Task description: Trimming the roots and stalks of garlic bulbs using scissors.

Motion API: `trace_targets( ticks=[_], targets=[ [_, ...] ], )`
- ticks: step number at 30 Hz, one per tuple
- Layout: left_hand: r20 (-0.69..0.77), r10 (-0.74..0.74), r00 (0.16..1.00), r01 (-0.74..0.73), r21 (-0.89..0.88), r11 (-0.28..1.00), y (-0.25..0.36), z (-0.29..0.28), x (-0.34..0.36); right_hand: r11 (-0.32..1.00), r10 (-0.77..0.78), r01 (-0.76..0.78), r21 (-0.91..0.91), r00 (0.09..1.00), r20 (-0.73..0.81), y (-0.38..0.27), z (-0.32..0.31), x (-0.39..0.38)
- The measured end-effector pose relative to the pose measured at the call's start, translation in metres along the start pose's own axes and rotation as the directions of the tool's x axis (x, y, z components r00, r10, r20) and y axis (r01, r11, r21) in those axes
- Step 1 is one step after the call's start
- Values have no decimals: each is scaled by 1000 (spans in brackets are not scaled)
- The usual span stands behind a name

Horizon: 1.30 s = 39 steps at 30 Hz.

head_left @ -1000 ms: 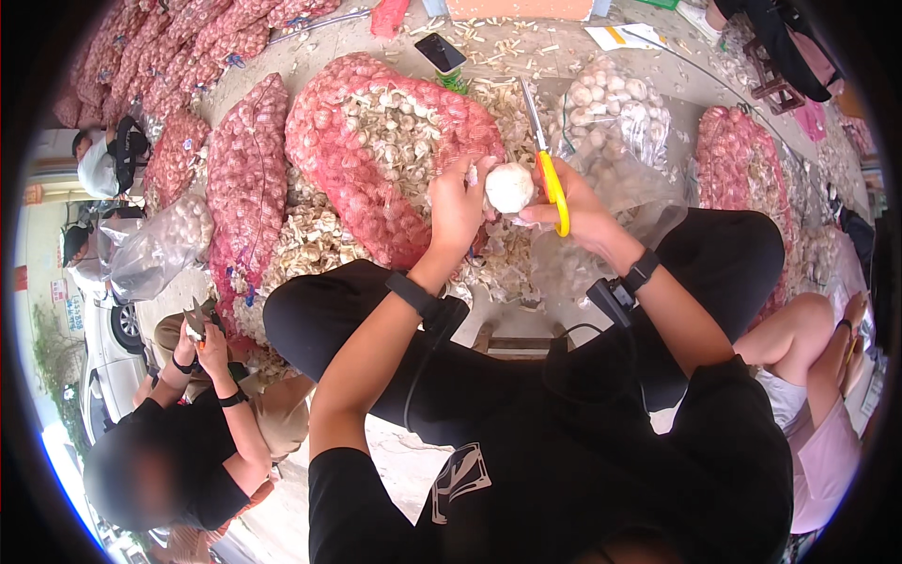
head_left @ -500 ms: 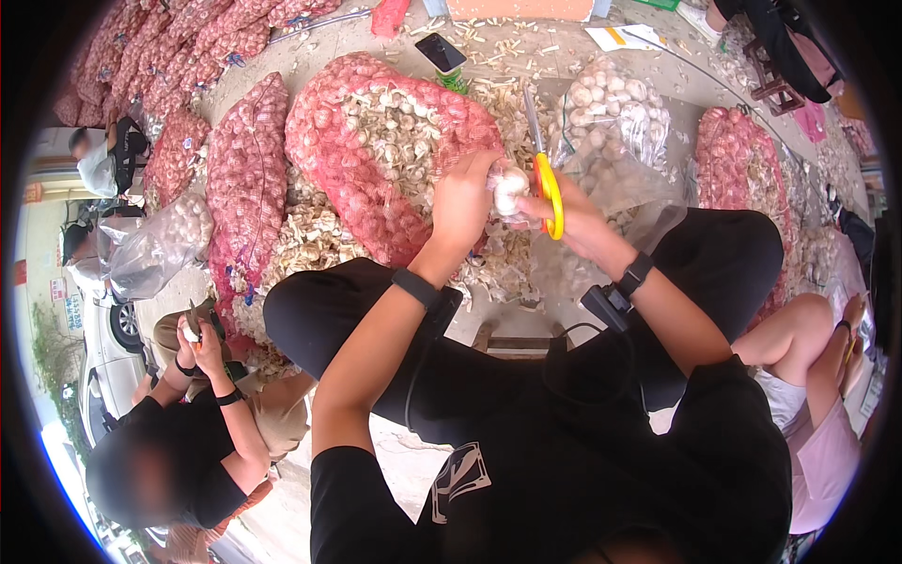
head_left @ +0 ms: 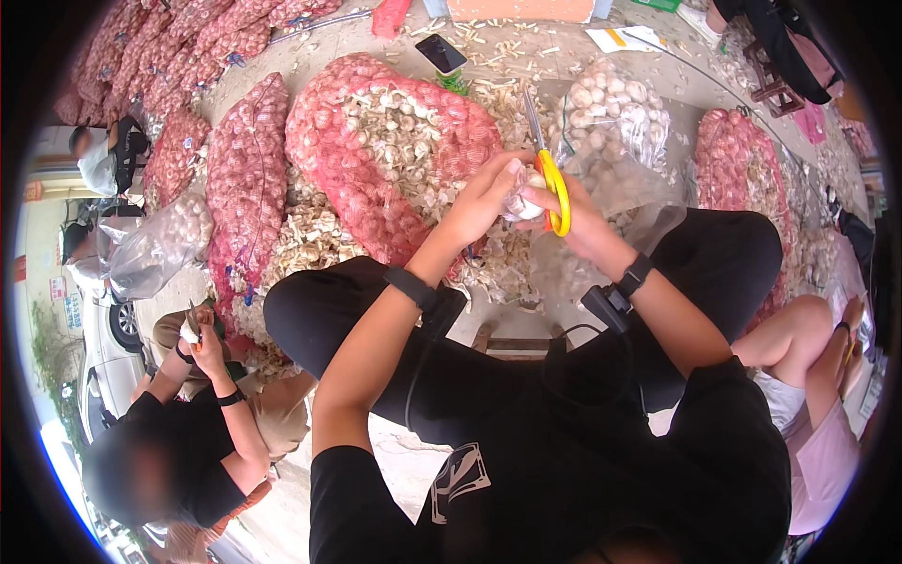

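Note:
My left hand (head_left: 477, 197) is closed on a white garlic bulb (head_left: 528, 201) with papery skin, its fingers reaching over the top. My right hand (head_left: 581, 227) grips scissors (head_left: 563, 204) with yellow handles, blades pointing up, and its fingertips also touch the bulb. Beyond my hands lie a large pink mesh sack (head_left: 330, 160) of garlic, heaps of trimmed skins and stalks (head_left: 302, 241), and a clear plastic bag (head_left: 611, 108) of white bulbs.
More mesh sacks (head_left: 246, 179) line the left, another (head_left: 733, 164) the right. A phone (head_left: 440, 53) stands on a small green holder. A co-worker (head_left: 188, 442) holds a tool and bulb at lower left; another person's knee (head_left: 799, 324) is at lower right. People also appear farther off.
The bulb has turned between my hands and is now more covered by my left fingers. My left hand has shifted rightward and slightly up, closer to the scissors.

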State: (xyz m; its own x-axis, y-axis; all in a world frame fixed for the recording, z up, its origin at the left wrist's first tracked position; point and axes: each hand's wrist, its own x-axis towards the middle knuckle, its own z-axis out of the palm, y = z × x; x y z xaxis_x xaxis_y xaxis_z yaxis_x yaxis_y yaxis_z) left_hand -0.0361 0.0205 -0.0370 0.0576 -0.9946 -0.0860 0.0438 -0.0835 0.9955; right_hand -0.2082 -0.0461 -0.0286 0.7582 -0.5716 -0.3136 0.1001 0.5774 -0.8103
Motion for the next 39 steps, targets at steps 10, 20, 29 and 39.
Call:
trace_targets(
  ticks=[10, 20, 29, 39],
  targets=[
    [210, 153, 966, -256, 678, 689, 27, 2, -15, 991, 5, -15, -135, 997, -73, 9, -20, 2],
    [153, 182, 971, -218, 878, 425, 22, 0, -17, 977, 93, -113, -180, 989, -115, -1, -22, -1],
    [-251, 214, 944, -34, 572, 819, 14, -14, -6, 997, 63, -64, 32, 997, 42, 1, -30, -2],
    [36, 257, 966, -187, 784, 592, 12, 26, -25, 969, 157, -166, 185, 986, 62, 15, -30, -8]
  ],
)
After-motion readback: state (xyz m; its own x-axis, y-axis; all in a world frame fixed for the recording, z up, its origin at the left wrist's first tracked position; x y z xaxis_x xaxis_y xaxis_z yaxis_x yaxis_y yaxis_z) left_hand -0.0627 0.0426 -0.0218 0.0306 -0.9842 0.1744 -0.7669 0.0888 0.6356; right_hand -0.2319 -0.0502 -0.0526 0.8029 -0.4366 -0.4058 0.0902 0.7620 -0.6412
